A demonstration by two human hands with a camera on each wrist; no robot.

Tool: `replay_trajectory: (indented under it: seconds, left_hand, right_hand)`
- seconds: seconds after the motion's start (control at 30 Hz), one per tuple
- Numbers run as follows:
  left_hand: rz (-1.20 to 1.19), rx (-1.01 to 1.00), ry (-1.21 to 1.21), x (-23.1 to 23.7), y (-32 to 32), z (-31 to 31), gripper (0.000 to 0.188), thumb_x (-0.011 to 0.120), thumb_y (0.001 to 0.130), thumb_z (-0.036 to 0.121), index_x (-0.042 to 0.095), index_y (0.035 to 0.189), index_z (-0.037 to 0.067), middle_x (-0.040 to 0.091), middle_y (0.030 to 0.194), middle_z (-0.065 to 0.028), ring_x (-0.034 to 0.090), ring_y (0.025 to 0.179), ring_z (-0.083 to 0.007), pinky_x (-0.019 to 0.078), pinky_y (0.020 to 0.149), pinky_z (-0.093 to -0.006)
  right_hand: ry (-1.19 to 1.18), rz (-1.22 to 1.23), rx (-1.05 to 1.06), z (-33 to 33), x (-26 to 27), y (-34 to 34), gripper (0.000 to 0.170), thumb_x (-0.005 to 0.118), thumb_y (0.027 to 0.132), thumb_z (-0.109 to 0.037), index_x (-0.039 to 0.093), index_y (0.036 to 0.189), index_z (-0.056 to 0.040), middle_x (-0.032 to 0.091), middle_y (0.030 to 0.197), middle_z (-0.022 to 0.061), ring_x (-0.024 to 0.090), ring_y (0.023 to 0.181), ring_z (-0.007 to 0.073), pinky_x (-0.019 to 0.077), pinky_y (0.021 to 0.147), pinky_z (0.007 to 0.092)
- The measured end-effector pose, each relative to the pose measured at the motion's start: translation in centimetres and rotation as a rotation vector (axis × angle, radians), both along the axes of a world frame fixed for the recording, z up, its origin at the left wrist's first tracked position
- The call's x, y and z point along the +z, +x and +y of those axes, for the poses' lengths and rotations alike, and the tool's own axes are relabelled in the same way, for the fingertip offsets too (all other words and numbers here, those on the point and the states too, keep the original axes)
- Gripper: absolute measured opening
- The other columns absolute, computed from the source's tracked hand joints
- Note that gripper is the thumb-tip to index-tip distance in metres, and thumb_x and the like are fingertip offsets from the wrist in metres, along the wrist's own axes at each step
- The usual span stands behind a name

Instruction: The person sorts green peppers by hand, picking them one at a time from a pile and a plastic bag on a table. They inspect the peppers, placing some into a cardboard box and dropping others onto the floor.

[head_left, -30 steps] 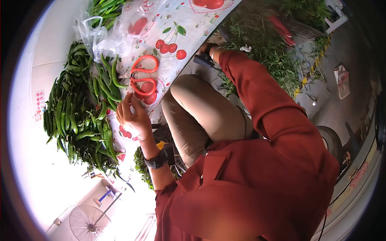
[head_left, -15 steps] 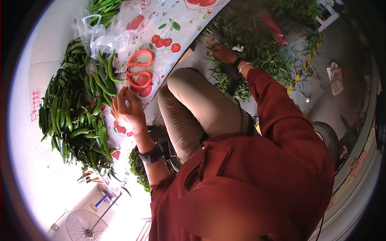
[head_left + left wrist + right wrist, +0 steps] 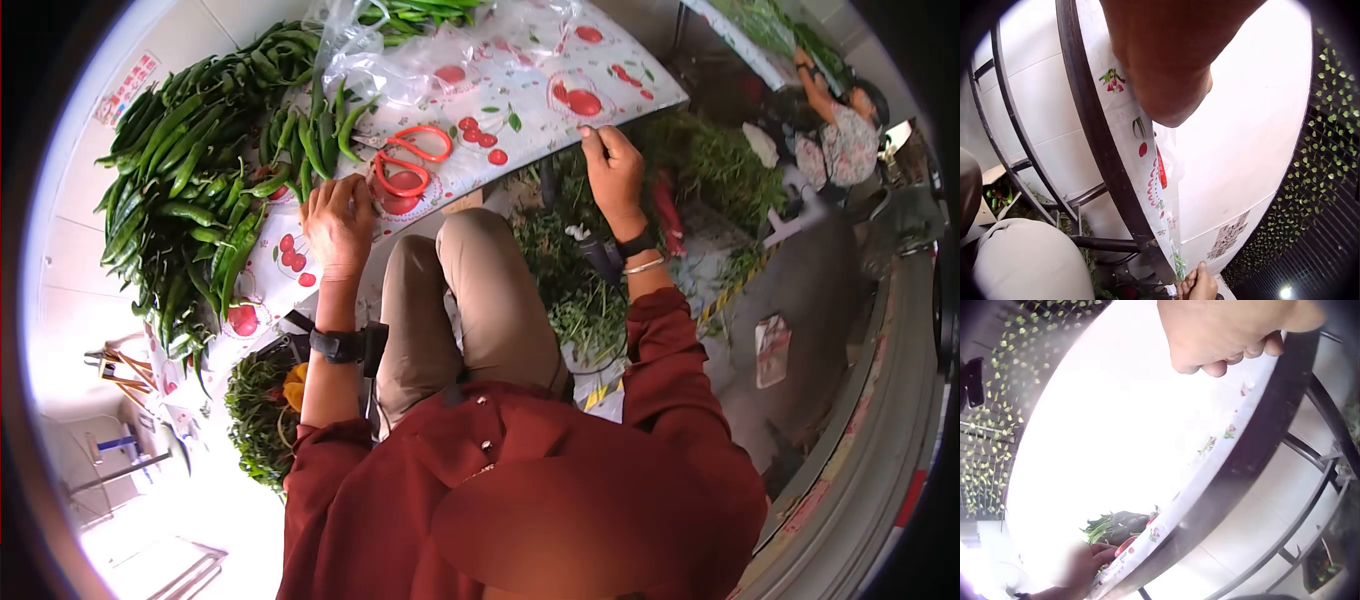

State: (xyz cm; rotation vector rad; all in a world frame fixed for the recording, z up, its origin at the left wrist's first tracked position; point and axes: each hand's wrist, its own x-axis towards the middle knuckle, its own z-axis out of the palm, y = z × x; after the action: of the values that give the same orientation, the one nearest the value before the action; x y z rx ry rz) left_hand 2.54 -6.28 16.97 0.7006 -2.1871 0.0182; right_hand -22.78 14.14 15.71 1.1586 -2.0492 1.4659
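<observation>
Orange-handled scissors (image 3: 405, 165) lie on the flowered tablecloth (image 3: 530, 90), beside a large pile of green peppers (image 3: 190, 150). My left hand (image 3: 338, 225) rests at the table's near edge between peppers and scissors, fingers loosely bent, with nothing visible in it; the left wrist view shows the hand (image 3: 1166, 75) from behind. Over the table's edge, to the right of the scissors, is my right hand (image 3: 615, 175), its fingers curled. In the right wrist view, the curled fingers of the hand (image 3: 1229, 337) show nothing held.
A clear plastic bag (image 3: 365, 55) lies at the back of the table. Leafy green stems (image 3: 580, 300) cover the floor right of my knees. More greens (image 3: 260, 420) stand low at the left. Another person (image 3: 840, 125) is at the far right.
My right hand has risen from the greens below to the table's edge. My left hand stays near the peppers. The head view has turned, bringing more table and the other person into sight.
</observation>
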Motion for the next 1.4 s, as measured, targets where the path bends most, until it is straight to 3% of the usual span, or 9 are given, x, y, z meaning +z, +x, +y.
replay_trajectory:
  seconds: [0.1, 0.17, 0.3, 0.83, 1.4]
  left_hand:
    - [0.03, -0.008, 0.019, -0.1, 0.1, -0.1, 0.005, 0.058, 0.072, 0.014, 0.061, 0.075, 0.011, 0.055, 0.069, -0.0025, 0.053, 0.069, -0.0206, 0.0385, 0.069, -0.0329]
    - [0.051, 0.003, 0.032, 0.0, 0.3, -0.1, 0.006, 0.057, 0.072, 0.014, 0.061, 0.076, 0.01, 0.055, 0.07, -0.0029, 0.053, 0.07, -0.0207, 0.0381, 0.069, -0.033]
    - [0.047, 0.006, 0.086, 0.1, 0.5, -0.1, 0.009, 0.057, 0.072, 0.015, 0.06, 0.078, 0.009, 0.055, 0.073, -0.0039, 0.052, 0.073, -0.0212, 0.0375, 0.07, -0.0335]
    - [0.164, -0.019, 0.103, -0.3, 1.2, -0.2, 0.007, 0.058, 0.072, 0.013, 0.06, 0.076, 0.008, 0.057, 0.072, -0.0051, 0.054, 0.071, -0.0228, 0.0387, 0.069, -0.0339]
    - [0.198, -0.01, 0.089, -0.7, 1.2, -0.5, 0.005, 0.057, 0.073, 0.013, 0.058, 0.072, 0.009, 0.054, 0.068, -0.0042, 0.053, 0.069, -0.0221, 0.0392, 0.069, -0.0338]
  right_hand:
    - [0.06, 0.099, -0.02, -2.4, 1.0, -1.2, 0.025, 0.057, 0.076, -0.017, 0.043, 0.061, -0.0026, 0.046, 0.059, 0.0144, 0.046, 0.055, 0.0335, 0.0363, 0.049, 0.0382]
    - [0.274, 0.06, -0.066, -3.8, 0.5, -1.5, 0.027, 0.057, 0.076, -0.022, 0.045, 0.06, -0.0043, 0.049, 0.059, 0.0136, 0.049, 0.056, 0.034, 0.037, 0.05, 0.0403]
    - [0.466, 0.171, -0.202, -5.0, 1.3, -1.1, 0.027, 0.055, 0.076, -0.028, 0.048, 0.061, -0.0058, 0.054, 0.063, 0.0127, 0.053, 0.059, 0.0339, 0.0392, 0.052, 0.0429]
    - [0.536, 0.168, -0.277, -5.3, 0.9, -1.1, 0.027, 0.052, 0.077, -0.034, 0.051, 0.067, -0.0091, 0.057, 0.063, 0.0128, 0.055, 0.062, 0.0352, 0.0411, 0.056, 0.0447]
    - [0.523, 0.209, -0.188, -5.4, 0.9, -1.7, 0.031, 0.052, 0.078, -0.034, 0.049, 0.063, -0.0069, 0.053, 0.06, 0.0155, 0.052, 0.059, 0.0374, 0.0379, 0.053, 0.045]
